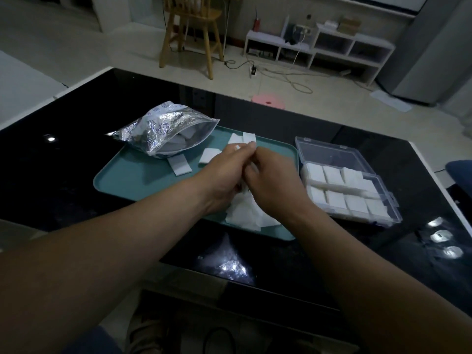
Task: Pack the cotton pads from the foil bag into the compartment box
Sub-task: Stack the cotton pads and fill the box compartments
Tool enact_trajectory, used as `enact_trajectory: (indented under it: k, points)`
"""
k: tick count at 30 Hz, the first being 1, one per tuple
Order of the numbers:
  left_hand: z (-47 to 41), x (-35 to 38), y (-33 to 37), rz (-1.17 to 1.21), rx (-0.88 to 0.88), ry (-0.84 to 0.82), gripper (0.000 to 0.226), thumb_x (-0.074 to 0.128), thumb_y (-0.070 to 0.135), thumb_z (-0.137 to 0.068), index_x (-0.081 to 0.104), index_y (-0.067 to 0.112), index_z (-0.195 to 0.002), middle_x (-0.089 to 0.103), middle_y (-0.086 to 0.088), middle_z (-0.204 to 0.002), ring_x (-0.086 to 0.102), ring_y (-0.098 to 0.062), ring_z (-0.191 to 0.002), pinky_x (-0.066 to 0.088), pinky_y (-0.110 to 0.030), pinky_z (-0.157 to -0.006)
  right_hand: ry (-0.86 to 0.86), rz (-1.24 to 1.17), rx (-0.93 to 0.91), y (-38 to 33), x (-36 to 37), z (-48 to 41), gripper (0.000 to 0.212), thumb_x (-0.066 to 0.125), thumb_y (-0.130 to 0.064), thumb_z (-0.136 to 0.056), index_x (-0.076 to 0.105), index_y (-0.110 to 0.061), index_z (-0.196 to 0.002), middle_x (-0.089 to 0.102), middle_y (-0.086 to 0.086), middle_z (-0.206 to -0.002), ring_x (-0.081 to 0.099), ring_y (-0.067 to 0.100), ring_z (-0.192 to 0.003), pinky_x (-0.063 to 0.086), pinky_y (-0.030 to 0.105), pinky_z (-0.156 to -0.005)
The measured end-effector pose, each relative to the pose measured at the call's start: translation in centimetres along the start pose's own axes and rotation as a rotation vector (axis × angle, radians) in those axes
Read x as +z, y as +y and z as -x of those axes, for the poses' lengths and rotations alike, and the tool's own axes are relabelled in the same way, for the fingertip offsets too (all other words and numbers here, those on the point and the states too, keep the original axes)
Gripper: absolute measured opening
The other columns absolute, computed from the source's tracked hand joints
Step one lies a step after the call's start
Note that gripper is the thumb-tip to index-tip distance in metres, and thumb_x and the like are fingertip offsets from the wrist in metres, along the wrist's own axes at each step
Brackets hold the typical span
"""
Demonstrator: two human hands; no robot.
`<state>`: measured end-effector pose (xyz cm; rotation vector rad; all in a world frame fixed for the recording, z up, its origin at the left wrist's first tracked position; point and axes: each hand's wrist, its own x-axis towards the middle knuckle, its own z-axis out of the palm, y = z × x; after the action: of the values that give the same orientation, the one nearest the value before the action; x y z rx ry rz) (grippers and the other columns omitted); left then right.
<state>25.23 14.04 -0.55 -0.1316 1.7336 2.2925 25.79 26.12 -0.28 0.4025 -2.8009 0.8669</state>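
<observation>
The silver foil bag (163, 129) lies open on the back left of a teal tray (132, 180), with pads showing in its mouth. Loose white cotton pads (180, 166) lie on the tray, and a heap of them (246, 215) sits under my hands. My left hand (224, 172) and my right hand (273, 177) meet over the tray's middle, both with fingers curled and pinching one white pad between them. The clear compartment box (347, 192) stands open to the right of the tray, with white pads in several of its cells.
The tray and box rest on a glossy black table (63, 169). A clear plastic bag (229, 264) lies near the front edge. A pink stool (268, 100) and a wooden chair (194, 31) stand beyond the far edge.
</observation>
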Motion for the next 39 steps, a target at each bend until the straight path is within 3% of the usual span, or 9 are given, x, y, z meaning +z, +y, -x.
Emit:
enact_trajectory:
  k: [2,5,9,13,18,22,26,32,39]
  points:
    - [-0.2,-0.2,0.1,0.069,0.007,0.046,0.014,0.046,0.025,-0.108,0.055,0.018,-0.099,0.059,0.001,-0.062,0.054,-0.012,-0.051,0.041,-0.022,-0.051,-0.057,-0.064,-0.013,-0.1,-0.1,-0.1,0.024,0.055,-0.025,-0.103,0.066,-0.016,-0.083,0.066,-0.002,-0.073,0.061,0.017,-0.069,0.043,0.035,-0.062]
    - [-0.5,-1.0,0.7,0.167,-0.06,0.128,0.025,0.046,0.026,-0.107,0.055,0.018,-0.13,0.068,-0.01,-0.093,0.066,-0.021,-0.072,0.054,-0.03,-0.055,-0.118,-0.24,0.092,-0.2,-1.1,-0.2,0.024,0.058,-0.025,-0.105,0.074,-0.016,-0.09,0.071,-0.001,-0.069,0.064,0.006,-0.056,0.052,0.029,-0.056]
    - [-0.7,-2.0,1.2,0.29,-0.202,0.211,0.024,0.058,0.027,-0.098,0.06,0.009,-0.114,0.056,-0.011,-0.094,0.061,-0.022,-0.075,0.055,-0.029,-0.054,0.11,-0.229,0.173,0.5,-1.6,-0.4,0.01,0.06,-0.024,-0.104,0.066,-0.025,-0.096,0.071,-0.007,-0.083,0.069,0.008,-0.071,0.062,0.035,-0.069]
    - [-0.3,-1.6,1.2,0.35,-0.262,0.084,0.023,0.057,0.024,-0.099,0.059,0.008,-0.116,0.054,-0.015,-0.105,0.063,-0.021,-0.072,0.053,-0.022,-0.052,0.337,-0.084,0.065,0.3,-1.5,0.0,0.007,0.063,-0.024,-0.101,0.058,-0.025,-0.096,0.064,-0.011,-0.08,0.062,0.007,-0.072,0.056,0.034,-0.063]
    - [-0.2,-1.0,0.5,0.378,-0.25,-0.026,0.05,0.035,0.045,-0.11,0.061,0.008,-0.131,0.064,-0.017,-0.119,0.067,-0.022,-0.094,0.059,-0.036,-0.084,0.276,0.008,-0.076,-0.2,-0.3,0.5,0.011,0.066,-0.036,-0.097,0.064,-0.025,-0.093,0.07,-0.01,-0.086,0.063,0.013,-0.079,0.055,0.043,-0.071]
    - [-0.7,-2.0,0.5,0.344,-0.273,-0.024,0.04,0.038,0.051,-0.107,0.057,0.02,-0.124,0.063,-0.019,-0.132,0.061,-0.027,-0.119,0.046,-0.045,-0.11,0.058,-0.047,-0.182,0.1,-0.3,0.7,0.015,0.067,-0.042,-0.095,0.074,-0.029,-0.094,0.073,-0.012,-0.101,0.062,0.01,-0.096,0.052,0.043,-0.086]
    - [-0.4,-2.2,0.8,0.344,-0.306,-0.098,0.035,0.043,0.044,-0.108,0.064,0.017,-0.1,0.059,-0.005,-0.093,0.058,-0.016,-0.088,0.052,-0.031,-0.073,-0.026,0.051,-0.259,0.9,-0.6,0.2,0.021,0.07,-0.044,-0.089,0.071,-0.029,-0.104,0.068,-0.012,-0.102,0.06,0.014,-0.103,0.051,0.044,-0.091]
    - [-0.6,-3.1,1.7,0.406,-0.224,0.132,0.009,0.06,0.018,-0.103,0.056,0.018,-0.111,0.049,-0.007,-0.078,0.051,-0.014,-0.062,0.052,-0.019,-0.047,0.003,-0.161,0.083,2.0,-3.8,-0.7,0.013,0.063,-0.035,-0.102,0.069,-0.025,-0.11,0.067,-0.013,-0.1,0.062,0.001,-0.091,0.052,0.024,-0.079]
    - [-0.4,-3.2,1.0,0.204,-0.295,0.151,0.007,0.057,0.015,-0.101,0.056,0.008,-0.102,0.056,-0.006,-0.077,0.048,-0.012,-0.058,0.04,-0.017,-0.037,-0.496,0.197,-0.133,3.1,-2.2,1.7,0.059,0.082,-0.04,-0.083,0.057,-0.035,-0.136,0.058,-0.006,-0.126,0.056,0.014,-0.111,0.05,0.034,-0.095]
